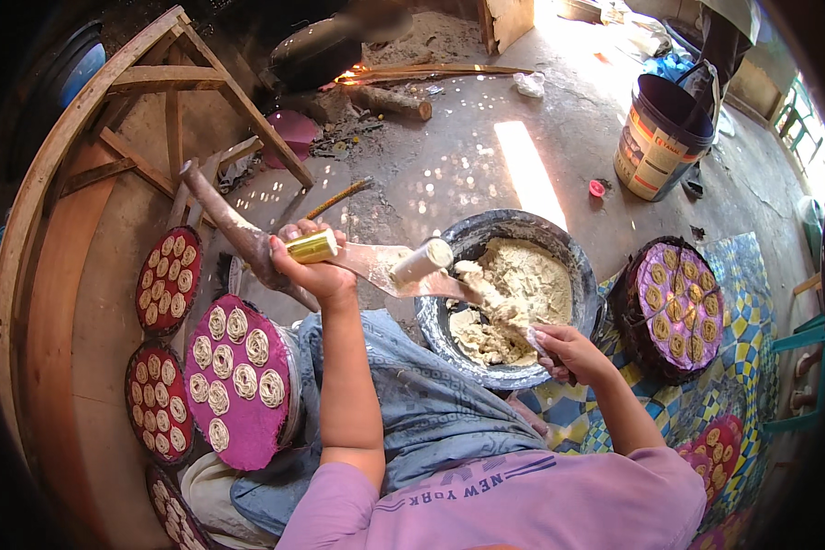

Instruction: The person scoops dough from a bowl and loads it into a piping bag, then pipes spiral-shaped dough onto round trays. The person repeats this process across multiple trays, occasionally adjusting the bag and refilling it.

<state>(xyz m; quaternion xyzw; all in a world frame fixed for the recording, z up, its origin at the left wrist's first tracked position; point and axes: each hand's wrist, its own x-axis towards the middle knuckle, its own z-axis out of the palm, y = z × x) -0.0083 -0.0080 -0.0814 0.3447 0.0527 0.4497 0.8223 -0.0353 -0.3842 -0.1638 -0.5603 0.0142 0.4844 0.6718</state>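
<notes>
A soft purple shirt (532, 500) with dark printed bands fills the lower edge, and beyond it a faded blue-grey cloth (412, 367) lies in wrinkles over the lap. The two hands are apart. The left hand (310, 268) is wrapped around a smooth, shiny gold tube (313, 246). Next to it, a flat, pale wooden paddle (367, 260) carries a dull silver tube (422, 261), dusted or smeared with dough, and a thick, dark wooden handle (234, 225) slants away to the left. The right hand (568, 353) has its fingers bent together at the near right side of a basin; whether they pinch anything I cannot tell.

The dough (522, 275) sits in that round, dark basin (579, 270), in front of the lap. It is cream-coloured, lumpy and moist, rough on top and torn into clumps near the paddle's tip. The paddle and silver tube cover part of the basin's left rim.

By the left knee stands a round magenta tray (247, 435) bearing coiled cream rosettes (256, 346), with smaller red trays beyond it. The left forearm crosses in front of the cloth. To the right, a purple-topped round stack (660, 252) rests on a chequered mat (738, 266). Farther off are a dark plastic bucket (655, 151), a rough log (390, 103) near a small flame (353, 75), and a plank frame (27, 183).
</notes>
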